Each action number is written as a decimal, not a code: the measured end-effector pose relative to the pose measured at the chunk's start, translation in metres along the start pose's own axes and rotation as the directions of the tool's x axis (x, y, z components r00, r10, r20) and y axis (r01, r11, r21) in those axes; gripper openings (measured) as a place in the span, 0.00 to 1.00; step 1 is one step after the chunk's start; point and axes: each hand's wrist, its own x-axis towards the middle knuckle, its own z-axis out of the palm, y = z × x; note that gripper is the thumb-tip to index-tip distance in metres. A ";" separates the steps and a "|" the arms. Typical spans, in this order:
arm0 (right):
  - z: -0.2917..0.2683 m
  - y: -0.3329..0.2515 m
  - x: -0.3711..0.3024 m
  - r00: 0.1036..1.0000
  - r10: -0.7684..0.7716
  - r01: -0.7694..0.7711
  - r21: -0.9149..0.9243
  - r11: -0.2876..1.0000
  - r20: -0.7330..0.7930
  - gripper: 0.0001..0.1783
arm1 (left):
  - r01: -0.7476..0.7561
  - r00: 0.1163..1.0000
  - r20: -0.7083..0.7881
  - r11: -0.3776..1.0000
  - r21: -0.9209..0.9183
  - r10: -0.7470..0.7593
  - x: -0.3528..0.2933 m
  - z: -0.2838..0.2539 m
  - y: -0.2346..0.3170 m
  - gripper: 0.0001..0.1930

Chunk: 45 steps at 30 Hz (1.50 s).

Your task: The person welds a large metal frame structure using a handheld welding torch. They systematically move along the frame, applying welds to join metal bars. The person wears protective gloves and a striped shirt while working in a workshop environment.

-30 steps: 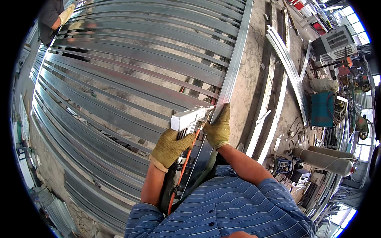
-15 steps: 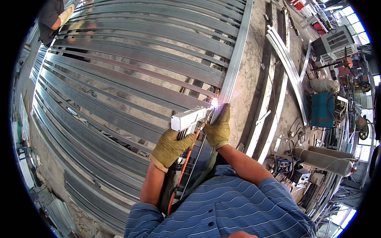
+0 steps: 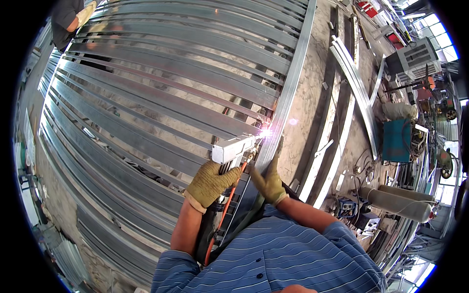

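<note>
My left hand [image 3: 211, 184], in a yellow-green work glove, is wrapped round the grip of a silver-white handheld welding gun [image 3: 233, 148]. An orange hose [image 3: 225, 210] runs from the gun down past my left forearm. Bright sparks glow at the nozzle tip, where a flat steel slat [image 3: 195, 115] meets the long metal side rail [image 3: 288, 93]. My right hand [image 3: 269, 184], gloved alike, lies at the near end of the rail. Its thumb and fingers are spread apart on either side of the rail; whether they press on it I cannot tell.
Parallel slats form a large grating ahead and to the left. A co-worker's gloved hand [image 3: 87, 13] is at its far left corner. To the right lie long metal bars [image 3: 359, 88], a teal machine [image 3: 396, 139], gas cylinders [image 3: 398, 204] and tangled cables [image 3: 364, 166].
My right hand has slid back along the rail toward me, and its fingers have spread. My left hand and the welding gun have barely moved; sparks continue at the tip.
</note>
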 end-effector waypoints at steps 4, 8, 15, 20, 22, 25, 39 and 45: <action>-0.003 -0.032 -0.021 0.947 0.276 -0.238 -0.219 0.946 0.164 0.76 | -0.029 0.999 -0.022 1.000 -0.009 0.028 -0.002 0.001 -0.001 0.18; -0.002 -0.007 -0.021 0.953 0.259 -0.200 -0.317 0.927 0.156 0.79 | -0.015 1.000 -0.005 0.996 -0.086 0.015 -0.003 0.003 0.000 0.18; 0.001 0.013 -0.019 0.967 0.204 -0.151 -0.298 0.943 0.153 0.80 | -0.027 0.999 -0.017 1.000 -0.001 0.027 -0.005 0.000 -0.006 0.18; 0.002 0.026 -0.018 0.973 0.150 -0.105 -0.248 0.963 0.173 0.80 | -0.014 1.000 -0.016 1.000 0.002 0.014 -0.007 0.001 -0.005 0.19; 0.003 0.027 -0.018 0.973 0.153 -0.104 -0.262 0.959 0.172 0.79 | -0.034 0.999 -0.021 0.999 -0.003 0.034 -0.007 0.000 -0.010 0.19; 0.004 0.042 -0.017 0.979 0.116 -0.063 -0.290 0.955 0.168 0.79 | -0.041 0.999 -0.022 0.999 -0.018 0.041 -0.007 0.001 -0.011 0.19; 0.004 0.039 -0.016 0.983 0.080 -0.037 -0.249 0.968 0.165 0.77 | -0.069 0.997 -0.037 0.998 0.009 0.069 -0.010 0.002 -0.021 0.20; 0.003 0.031 -0.015 0.983 0.075 -0.031 -0.251 0.967 0.168 0.75 | -0.031 0.999 -0.012 1.000 -0.005 0.031 -0.013 0.001 -0.017 0.20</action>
